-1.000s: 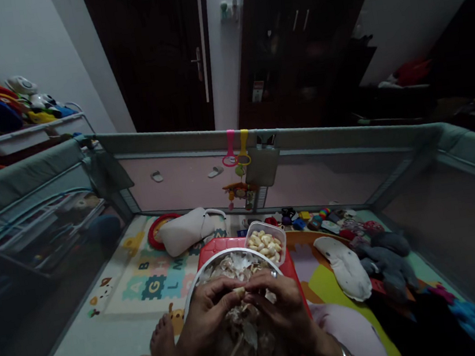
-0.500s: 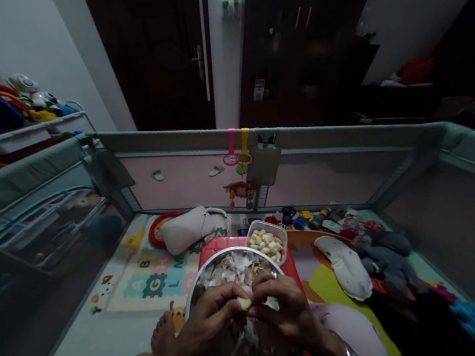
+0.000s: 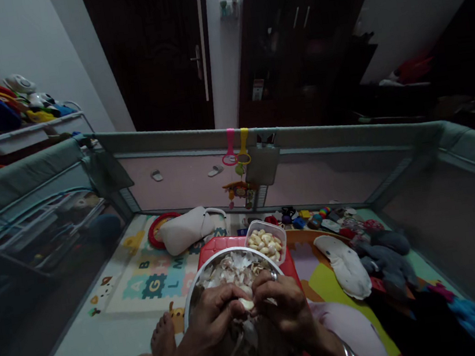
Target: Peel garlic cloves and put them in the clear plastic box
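A pale garlic clove (image 3: 248, 304) is pinched between the fingertips of my left hand (image 3: 216, 315), above a round metal bowl (image 3: 190, 292). My right hand (image 3: 282, 303), with a ring on one finger, closes its fingertips at the clove's other end; whether they grip the clove or a bit of its skin is too small to tell. Papery garlic skins (image 3: 232, 269) and stalks fill the bowl. Just beyond its rim stands a clear plastic container (image 3: 283, 236) of peeled garlic cloves (image 3: 266, 242). Bowl and container rest on a red stool (image 3: 217, 243).
A fabric playpen fence (image 3: 179, 136) surrounds the play mat (image 3: 75, 339). Left of the stool lie a white jug-like object (image 3: 185, 231) and a red ring-shaped item (image 3: 154, 235). At right are a white pillow (image 3: 343, 269), a grey plush toy (image 3: 389, 263) and several small toys.
The clove has turned slightly between my fingertips and shows more of its pale side. Both hands stay over the bowl, and the view has shifted very little.
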